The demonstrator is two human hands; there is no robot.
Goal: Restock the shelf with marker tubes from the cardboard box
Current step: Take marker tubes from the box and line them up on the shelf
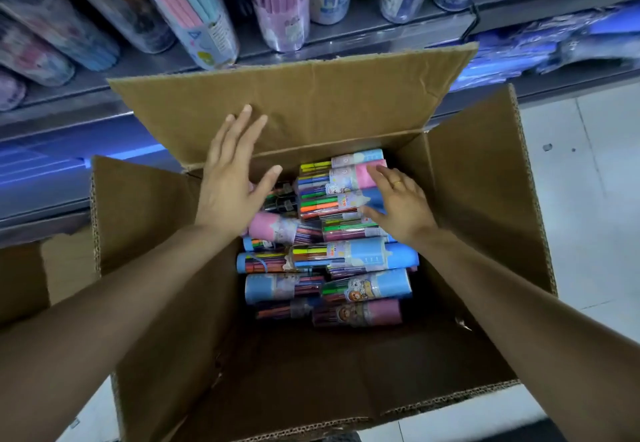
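Presently: cardboard box point(485, 199), flaps open, on floor below shelf point(398, 31); marker tubes point(346, 261) heaped inside, pink and blue caps, print blurred. Left hand point(232, 178) flat, fingers spread, against far flap. Right hand point(401, 204) flat on top tubes. Shelf tube reads "HB" point(329, 3).

The open brown cardboard box point(485, 220) sits on the pale tiled floor point(588, 199), directly in front of the grey metal shelf point(398, 31). Clear plastic marker tubes point(349, 258) lie on their sides in the box, stacked toward its far and right sides. Clear cylindrical pencil tubes point(280, 5) stand in a row on the shelf, behind the box's far flap. A second brown cardboard box point(24, 279) sits to the left.
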